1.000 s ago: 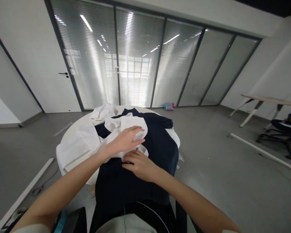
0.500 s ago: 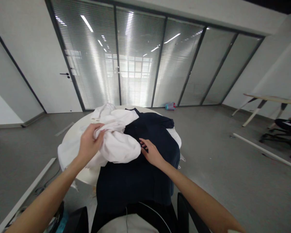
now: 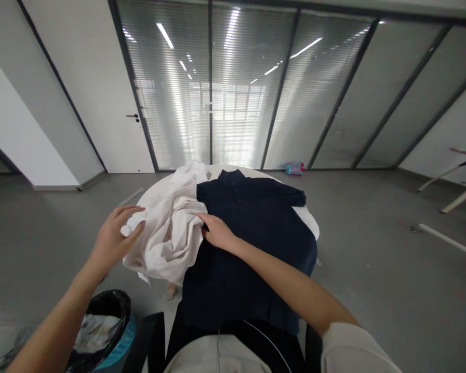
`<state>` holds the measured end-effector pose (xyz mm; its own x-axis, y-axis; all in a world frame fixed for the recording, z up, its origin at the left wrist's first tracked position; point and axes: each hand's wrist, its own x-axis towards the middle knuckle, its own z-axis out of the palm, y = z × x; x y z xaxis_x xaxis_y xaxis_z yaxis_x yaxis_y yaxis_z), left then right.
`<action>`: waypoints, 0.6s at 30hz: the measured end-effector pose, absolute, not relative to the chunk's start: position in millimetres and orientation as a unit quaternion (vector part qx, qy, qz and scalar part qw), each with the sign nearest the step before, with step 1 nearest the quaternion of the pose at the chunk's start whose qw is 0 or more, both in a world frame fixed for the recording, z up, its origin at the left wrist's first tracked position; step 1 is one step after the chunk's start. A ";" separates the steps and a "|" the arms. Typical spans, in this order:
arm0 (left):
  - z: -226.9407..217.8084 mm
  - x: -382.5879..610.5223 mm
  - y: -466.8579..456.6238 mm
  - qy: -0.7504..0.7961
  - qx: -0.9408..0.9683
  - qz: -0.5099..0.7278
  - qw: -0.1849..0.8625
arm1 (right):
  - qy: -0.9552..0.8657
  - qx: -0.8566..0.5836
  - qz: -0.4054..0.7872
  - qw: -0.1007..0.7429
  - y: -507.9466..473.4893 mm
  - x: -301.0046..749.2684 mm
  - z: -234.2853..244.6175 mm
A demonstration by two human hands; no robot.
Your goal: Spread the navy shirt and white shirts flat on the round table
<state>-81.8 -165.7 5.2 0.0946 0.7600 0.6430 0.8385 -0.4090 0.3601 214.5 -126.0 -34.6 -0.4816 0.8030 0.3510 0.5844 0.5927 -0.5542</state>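
Note:
A dark navy shirt point(image 3: 256, 233) lies spread over a round white table point(image 3: 308, 220), its collar at the far side. A crumpled white garment point(image 3: 171, 228) is heaped on the table's left part. My left hand point(image 3: 114, 241) pinches the white garment's left edge between thumb and fingers. My right hand point(image 3: 217, 232) rests flat on the navy shirt where it meets the white cloth, fingers stretched toward the pile.
A bin lined with a black bag point(image 3: 101, 326) stands on the floor at lower left. A dark chair back point(image 3: 233, 342) is right in front of me. A small teal bottle point(image 3: 294, 168) lies by the glass wall. Table legs point(image 3: 458, 181) and a white bar point(image 3: 448, 241) lie right.
The white garment has been pulled off the navy shirt to the table's left side. My left hand moved left with it; my right hand followed to the cloth's edge. The view shifted left.

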 end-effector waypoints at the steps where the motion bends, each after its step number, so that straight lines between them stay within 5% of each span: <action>1: 3.7 -80.1 -155.2 -0.542 -0.747 -0.384 0.013 | -0.838 -0.415 0.185 0.303 -125.0 212.9 -33.2; 9: -20.2 -58.4 -83.6 -0.595 -0.741 -0.287 -0.122 | -0.806 -0.369 0.296 0.357 -118.5 215.3 -34.7; 14: 14.2 -75.2 -72.1 -0.547 -0.617 -0.560 -0.081 | -0.757 -0.368 0.190 0.506 -98.6 236.7 13.7; 18: 50.1 -105.8 -74.8 -0.444 -0.462 -0.768 0.002 | -0.658 -0.376 -0.034 0.651 -89.0 293.0 73.4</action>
<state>-105.8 -74.8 50.1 -0.5727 0.4068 0.7118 0.4140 -0.6059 0.6793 293.0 -89.0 73.4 0.1305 0.4513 0.8828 0.5398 0.7145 -0.4451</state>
